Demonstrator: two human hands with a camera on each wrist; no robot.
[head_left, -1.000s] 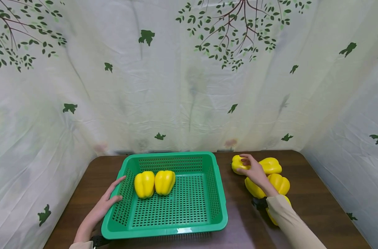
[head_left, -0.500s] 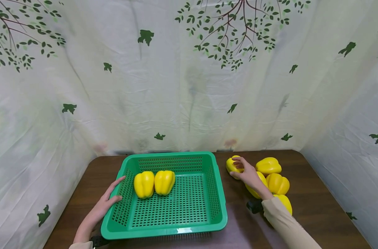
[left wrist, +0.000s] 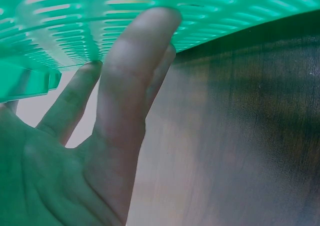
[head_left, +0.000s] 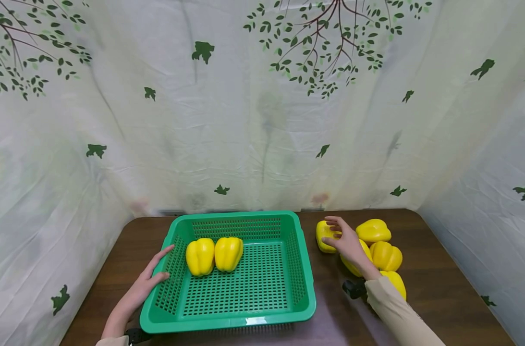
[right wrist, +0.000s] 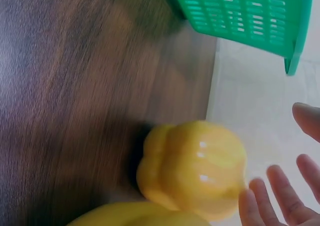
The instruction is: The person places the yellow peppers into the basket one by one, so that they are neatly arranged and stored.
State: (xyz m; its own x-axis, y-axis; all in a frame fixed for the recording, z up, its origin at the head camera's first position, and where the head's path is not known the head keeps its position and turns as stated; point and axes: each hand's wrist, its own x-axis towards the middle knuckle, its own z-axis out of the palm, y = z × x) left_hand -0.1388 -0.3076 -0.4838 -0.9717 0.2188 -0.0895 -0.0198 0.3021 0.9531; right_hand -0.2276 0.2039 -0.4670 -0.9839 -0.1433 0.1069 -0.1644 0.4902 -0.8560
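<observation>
My left hand (head_left: 146, 282) lies against the left side of a green plastic basket (head_left: 306, 274), fingers extended along its rim. In the left wrist view the thumb (left wrist: 127, 80) reaches up to the slotted wall, with nothing gripped. Two yellow bell peppers (head_left: 228, 253) stand side by side inside the basket. Right of it, a yellow bell pepper (head_left: 324, 236) rests on the table, partly covered by my right hand (head_left: 350, 244). That hand's fingers are spread and loosely bent; the right wrist view puts the fingertips right beside the pepper (right wrist: 200, 168), not wrapped round it.
Several more yellow peppers (head_left: 386, 255) are clustered on the dark wooden table (head_left: 435, 283), beneath and beyond the right forearm. A pale leaf-printed cloth (head_left: 262, 120) hangs behind the table and along both sides.
The pepper by my right hand has shifted left, away from the cluster, and turned. The right hand moved left with it, its fingers now looser over it. The left hand stays put.
</observation>
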